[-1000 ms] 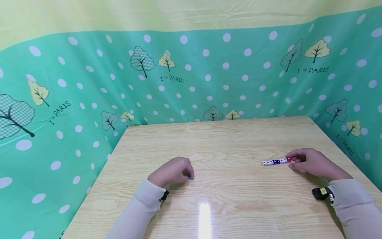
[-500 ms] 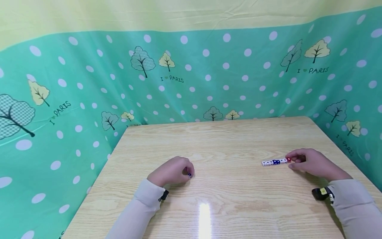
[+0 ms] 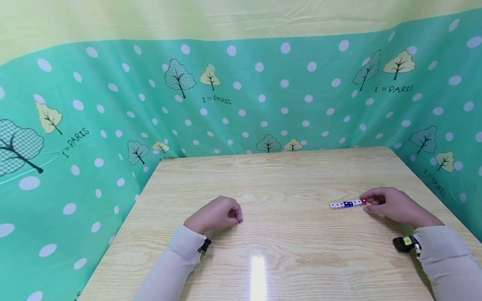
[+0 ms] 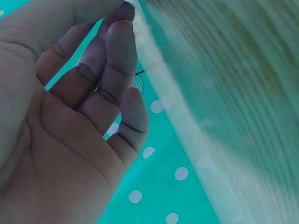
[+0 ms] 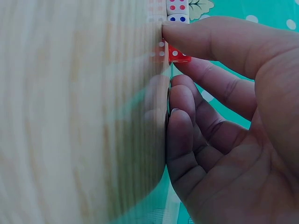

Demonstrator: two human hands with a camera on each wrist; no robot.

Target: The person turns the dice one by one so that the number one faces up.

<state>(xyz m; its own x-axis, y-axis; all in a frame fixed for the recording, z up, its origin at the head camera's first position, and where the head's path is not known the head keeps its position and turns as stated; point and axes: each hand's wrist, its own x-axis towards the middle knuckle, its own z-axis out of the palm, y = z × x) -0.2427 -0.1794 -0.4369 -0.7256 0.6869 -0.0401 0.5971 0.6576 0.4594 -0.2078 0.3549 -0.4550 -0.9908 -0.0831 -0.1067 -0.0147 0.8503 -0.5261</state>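
In the head view a row of white, blue and red dice (image 3: 348,204) lies on the right half of the table. My right hand (image 3: 391,205) is at the row's right end, with thumb and index finger pinching the red die (image 5: 179,53). The other fingers (image 5: 180,135) curl beside it, near the tabletop. Left of the table's middle, my left hand (image 3: 216,214) pinches a small blue die (image 3: 239,221) between thumb and index fingertips, close to the wood. Most of that die is hidden by the fingers; in the left wrist view only a dark blue sliver shows at the top edge.
The pale wooden table (image 3: 286,179) reflects a bright light strip (image 3: 258,276) near its front. A green dotted curtain (image 3: 263,96) surrounds the back and sides. Wrist straps with small black devices (image 3: 403,244) sit at both cuffs.
My left hand has shifted slightly left, and the blue die has turned and sunk lower between the fingertips, showing less. My right hand and the dice row stay in place.
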